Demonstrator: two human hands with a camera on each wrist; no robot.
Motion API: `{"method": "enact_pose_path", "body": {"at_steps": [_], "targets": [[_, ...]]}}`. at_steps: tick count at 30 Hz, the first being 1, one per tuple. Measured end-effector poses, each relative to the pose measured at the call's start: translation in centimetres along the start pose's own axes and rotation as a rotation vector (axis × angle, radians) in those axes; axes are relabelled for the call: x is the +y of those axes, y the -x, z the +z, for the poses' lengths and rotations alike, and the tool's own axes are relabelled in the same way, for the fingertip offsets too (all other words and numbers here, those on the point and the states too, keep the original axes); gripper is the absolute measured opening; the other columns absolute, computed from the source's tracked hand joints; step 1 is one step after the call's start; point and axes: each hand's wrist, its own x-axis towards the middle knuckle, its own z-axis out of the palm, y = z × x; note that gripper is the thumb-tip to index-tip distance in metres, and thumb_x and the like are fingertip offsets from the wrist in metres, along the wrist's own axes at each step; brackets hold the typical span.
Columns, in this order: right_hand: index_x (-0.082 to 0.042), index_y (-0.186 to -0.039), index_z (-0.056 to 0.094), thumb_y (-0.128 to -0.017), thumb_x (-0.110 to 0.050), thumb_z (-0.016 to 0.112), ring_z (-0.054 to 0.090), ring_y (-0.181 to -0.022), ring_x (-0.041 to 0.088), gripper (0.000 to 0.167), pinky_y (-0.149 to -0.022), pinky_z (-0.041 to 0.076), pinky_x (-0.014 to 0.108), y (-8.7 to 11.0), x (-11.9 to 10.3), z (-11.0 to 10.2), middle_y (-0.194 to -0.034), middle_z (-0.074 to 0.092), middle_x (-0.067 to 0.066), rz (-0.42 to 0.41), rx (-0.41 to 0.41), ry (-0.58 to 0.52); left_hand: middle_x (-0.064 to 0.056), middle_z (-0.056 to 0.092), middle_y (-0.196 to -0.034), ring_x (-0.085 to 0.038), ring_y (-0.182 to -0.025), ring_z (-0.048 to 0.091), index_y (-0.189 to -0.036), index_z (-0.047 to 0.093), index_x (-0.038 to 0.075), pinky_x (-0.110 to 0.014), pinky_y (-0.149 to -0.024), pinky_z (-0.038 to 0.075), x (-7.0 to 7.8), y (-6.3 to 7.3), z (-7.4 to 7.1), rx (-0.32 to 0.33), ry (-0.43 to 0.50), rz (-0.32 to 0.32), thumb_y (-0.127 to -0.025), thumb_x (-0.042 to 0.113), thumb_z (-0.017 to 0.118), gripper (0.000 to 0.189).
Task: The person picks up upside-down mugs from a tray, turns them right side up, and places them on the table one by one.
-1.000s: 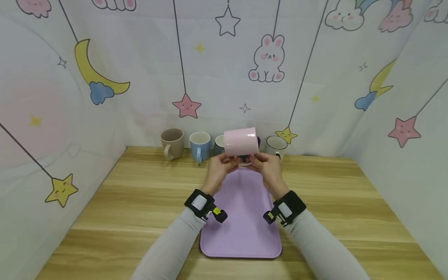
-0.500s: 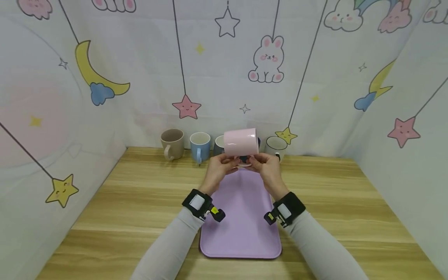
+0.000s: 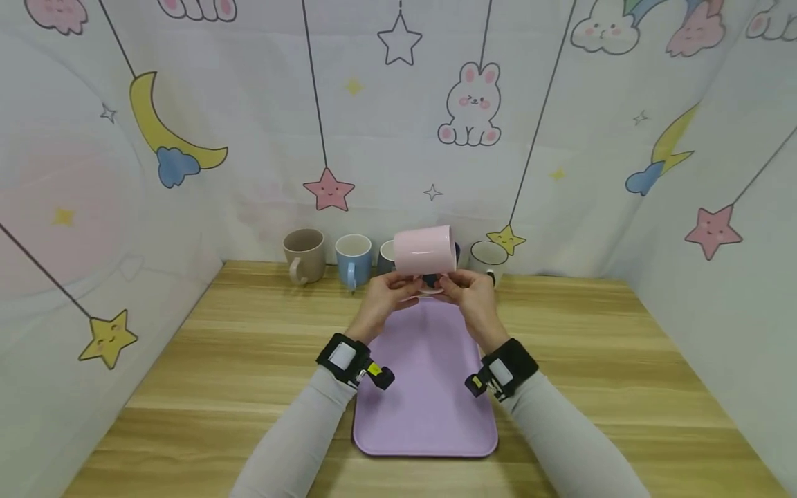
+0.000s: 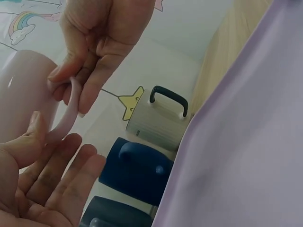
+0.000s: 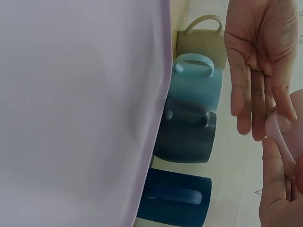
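A glossy pink mug (image 3: pixel 425 250) lies on its side in the air above the far end of a purple tray (image 3: pixel 426 387). Its looped handle (image 4: pixel 72 111) points down toward me. My left hand (image 3: pixel 381 302) pinches one end of that handle between thumb and fingers, the other fingers loosely extended. At the handle's opposite end, my right hand (image 3: pixel 474 301) pinches it with the thumb and fingertips. In the head view the mug's body hides part of the mugs behind it.
Along the back wall stand a taupe mug (image 3: pixel 306 257), a light blue mug (image 3: pixel 355 259), a dark grey mug (image 3: pixel 386 257), a navy mug (image 4: pixel 135 165) and a pale mug with a dark handle (image 4: pixel 158 118). Cartoon-printed fabric (image 3: pixel 398 124) encloses the wooden table (image 3: pixel 249 387).
My left wrist has shifted slightly left. Both hands keep their hold on the handle, and the pink mug stays nearly in place. The whole head view has drifted a little.
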Motion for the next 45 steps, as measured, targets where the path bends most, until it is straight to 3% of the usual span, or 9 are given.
{"method": "enact_pose_path", "body": {"at_steps": [4,7,11,19,26,32,38,41,45], "targets": [[0.020,-0.120,0.065,-0.098,0.004,0.067,0.074,-0.083,0.018,0.028,-0.078,0.064,0.028,0.1,-0.2,0.0,-0.091,0.070,0.013,0.006,0.028,0.021,-0.022,0.069,-0.129,-0.032,-0.113,0.070,-0.137,0.064,-0.003,-0.043,-0.092,0.062,0.4,0.3,-1.4,-0.041,-0.115,-0.025,-0.101,0.011,0.070,0.039],[0.021,-0.120,0.065,-0.098,0.006,0.067,0.072,-0.083,0.016,0.027,-0.077,0.064,0.027,0.1,-0.2,-0.1,-0.093,0.070,0.013,0.011,0.038,0.027,-0.022,0.069,-0.128,-0.037,-0.116,0.069,-0.136,0.064,-0.004,-0.044,-0.093,0.062,0.4,0.6,-2.6,-0.033,-0.168,-0.050,-0.102,0.011,0.068,0.037],[0.022,-0.120,0.064,-0.098,0.006,0.066,0.070,-0.083,0.012,0.027,-0.078,0.064,0.027,0.0,-0.3,-0.5,-0.097,0.070,0.018,-0.007,0.032,0.035,-0.022,0.070,-0.127,-0.043,-0.120,0.065,-0.135,0.064,-0.007,-0.045,-0.094,0.061,0.5,0.8,-3.7,-0.024,-0.178,-0.084,-0.104,0.011,0.065,0.036],[0.021,-0.121,0.064,-0.098,0.006,0.066,0.070,-0.081,0.011,0.028,-0.085,0.064,0.038,0.0,-0.7,-1.5,-0.100,0.071,0.021,-0.023,0.045,0.048,-0.027,0.068,-0.128,-0.046,-0.121,0.063,-0.133,0.065,-0.006,-0.046,-0.094,0.061,1.0,1.4,-4.1,-0.039,-0.216,-0.112,-0.104,0.010,0.065,0.033],[0.025,-0.122,0.060,-0.097,0.010,0.065,0.072,-0.079,0.011,0.029,-0.076,0.065,0.027,0.0,-0.9,-2.8,-0.093,0.071,0.016,-0.036,0.069,0.003,-0.027,0.068,-0.127,-0.038,-0.110,0.069,-0.133,0.064,-0.009,-0.047,-0.092,0.062,0.6,1.9,-4.7,-0.034,-0.274,-0.122,-0.102,0.011,0.067,0.036],[0.024,-0.124,0.060,-0.099,0.008,0.064,0.071,-0.075,0.008,0.030,-0.073,0.064,0.023,-0.2,-0.8,-4.2,-0.097,0.069,0.017,-0.045,0.082,0.003,-0.020,0.072,-0.116,-0.035,-0.101,0.069,-0.129,0.067,-0.007,-0.037,-0.082,0.065,0.4,2.5,-5.5,0.004,-0.332,-0.173,-0.100,0.009,0.069,0.033],[0.026,-0.124,0.058,-0.100,0.006,0.063,0.071,-0.080,0.011,0.032,-0.075,0.064,0.024,-0.5,-0.8,-5.6,-0.089,0.068,0.004,-0.070,0.087,0.008,-0.019,0.071,-0.110,-0.034,-0.093,0.070,-0.132,0.066,-0.006,-0.036,-0.078,0.065,-0.2,3.0,-6.4,0.046,-0.503,-0.194,-0.097,0.004,0.071,0.037],[0.026,-0.124,0.058,-0.100,0.006,0.062,0.071,-0.083,0.012,0.031,-0.077,0.064,0.026,-0.7,-0.7,-6.4,-0.088,0.067,0.003,-0.077,0.106,0.001,-0.020,0.070,-0.108,-0.030,-0.087,0.071,-0.136,0.063,-0.007,-0.036,-0.076,0.064,-0.4,3.3,-6.7,0.037,-0.579,-0.207,-0.093,0.001,0.073,0.045],[0.028,-0.124,0.057,-0.100,0.007,0.062,0.071,-0.081,0.012,0.031,-0.078,0.065,0.029,-0.9,-0.6,-7.5,-0.087,0.068,0.004,-0.100,0.123,-0.001,-0.023,0.068,-0.106,-0.026,-0.078,0.069,-0.145,0.051,-0.010,-0.035,-0.070,0.064,-0.8,3.5,-7.0,-0.019,-0.609,-0.232,-0.088,-0.005,0.076,0.062]]}}
